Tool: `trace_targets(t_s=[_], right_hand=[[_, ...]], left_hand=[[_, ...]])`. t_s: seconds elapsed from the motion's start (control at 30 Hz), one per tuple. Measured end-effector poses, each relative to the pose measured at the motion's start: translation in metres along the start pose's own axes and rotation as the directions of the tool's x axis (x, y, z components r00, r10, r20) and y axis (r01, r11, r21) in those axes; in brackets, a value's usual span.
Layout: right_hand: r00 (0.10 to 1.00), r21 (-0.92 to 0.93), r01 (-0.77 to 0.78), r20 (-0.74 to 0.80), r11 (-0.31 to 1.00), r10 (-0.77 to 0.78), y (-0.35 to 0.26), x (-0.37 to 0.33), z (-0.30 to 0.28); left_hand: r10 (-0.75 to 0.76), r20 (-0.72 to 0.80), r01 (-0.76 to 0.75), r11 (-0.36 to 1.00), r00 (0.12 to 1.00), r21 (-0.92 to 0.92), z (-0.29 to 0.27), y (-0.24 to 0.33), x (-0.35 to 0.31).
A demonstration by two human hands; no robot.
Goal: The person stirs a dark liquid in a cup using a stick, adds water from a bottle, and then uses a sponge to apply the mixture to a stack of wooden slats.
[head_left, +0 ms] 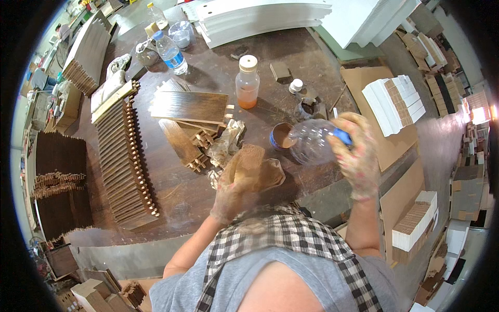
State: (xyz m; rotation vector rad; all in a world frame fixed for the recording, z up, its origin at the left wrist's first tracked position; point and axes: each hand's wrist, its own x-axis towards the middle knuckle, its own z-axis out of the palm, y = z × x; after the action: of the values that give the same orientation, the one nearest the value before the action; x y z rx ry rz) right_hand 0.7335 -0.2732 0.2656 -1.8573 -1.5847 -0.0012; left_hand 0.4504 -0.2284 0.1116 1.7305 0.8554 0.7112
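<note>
My right hand [356, 151], in a stained pale glove, is closed round the blue-capped end of a clear plastic bottle [314, 139]. The bottle lies tilted, its other end toward a small blue-rimmed cup [281, 136] with brown inside; whether they touch I cannot tell. My left hand [231, 195], also gloved, grips a brown-stained cloth [248, 162] just above the dark tabletop. Beside it are a crumpled pale rag [228, 143] and several brown wooden boards [192, 106] with tenoned ends, stacked loosely. A bottle of orange liquid [248, 86] stands farther back.
A long row of brown slats [122, 161] fills the table's left side. A water bottle [170, 54], a white cap [296, 86] and a small block [280, 71] sit farther back. White panels [260, 21] are stacked at the far edge; more white pieces [397, 104] lie on cardboard at right.
</note>
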Motion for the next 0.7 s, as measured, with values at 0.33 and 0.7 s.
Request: trace_targets(t_s=[0.33, 0.7], right_hand=[[0.99, -0.059, 0.139, -0.009, 0.989, -0.14, 0.008, 0.009, 0.074], [0.765, 0.736, -0.59, 0.641, 0.331, -0.063, 0.016, -0.083, 0.109]], left_hand=[[-0.297, -0.068, 0.214, 0.81, 0.952, -0.547, -0.006, 0.016, -0.01], [-0.339, 0.269, 0.424, 0.563, 0.901, -0.709, 0.014, 0.072, 0.008]])
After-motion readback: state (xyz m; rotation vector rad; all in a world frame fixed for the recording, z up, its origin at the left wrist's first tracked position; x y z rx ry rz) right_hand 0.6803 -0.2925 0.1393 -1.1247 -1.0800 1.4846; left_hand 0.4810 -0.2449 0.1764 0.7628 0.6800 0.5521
